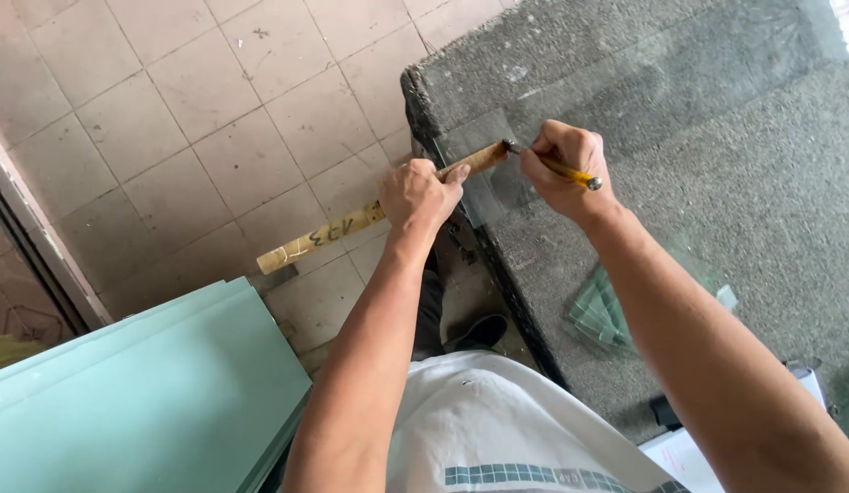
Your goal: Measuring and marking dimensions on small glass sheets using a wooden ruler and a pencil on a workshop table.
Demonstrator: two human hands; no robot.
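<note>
My left hand presses a long wooden straightedge onto the clear glass sheet at the carpeted table's near corner; my right hand pinches a slim yellow-handled cutter against that stick's end.

The single head-worn camera is looking steeply down from close above, facing the carpeted table edge and tiled floor beyond.
</note>
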